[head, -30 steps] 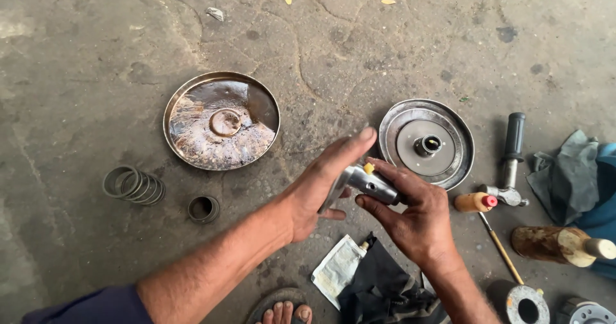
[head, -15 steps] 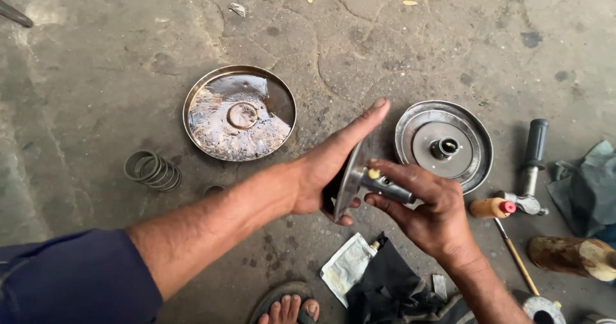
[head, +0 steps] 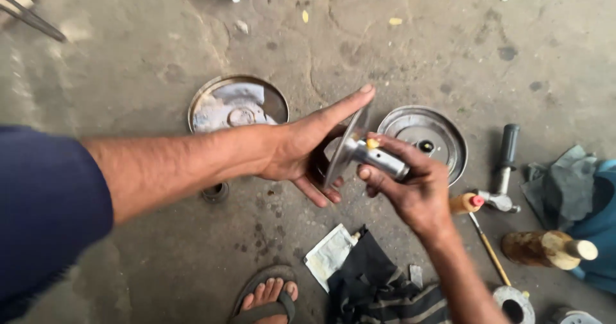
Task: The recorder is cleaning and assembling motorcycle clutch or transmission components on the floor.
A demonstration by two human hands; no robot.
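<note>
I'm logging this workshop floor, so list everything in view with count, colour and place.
Disc with sleeve: 1, silver metal, held edge-on between both hands.
Left dish: 1, grey and rusty, on the floor behind the left forearm.
Right dish: 1, grey metal, floor right of the hands.
Ring: 1, dark, floor under the left forearm.
Ratchet: 1, black grip, right.
Screwdriver: 1, orange handle, right.
Bottle: 1, brown, lying far right.
Rags: grey and blue, right edge.
Pouch: 1, white, bottom centre.
Dark cloth: 1, bottom.
Sandalled foot: 1, bottom.
Left hand: flat against the disc.
Right hand: grips the sleeve.
</note>
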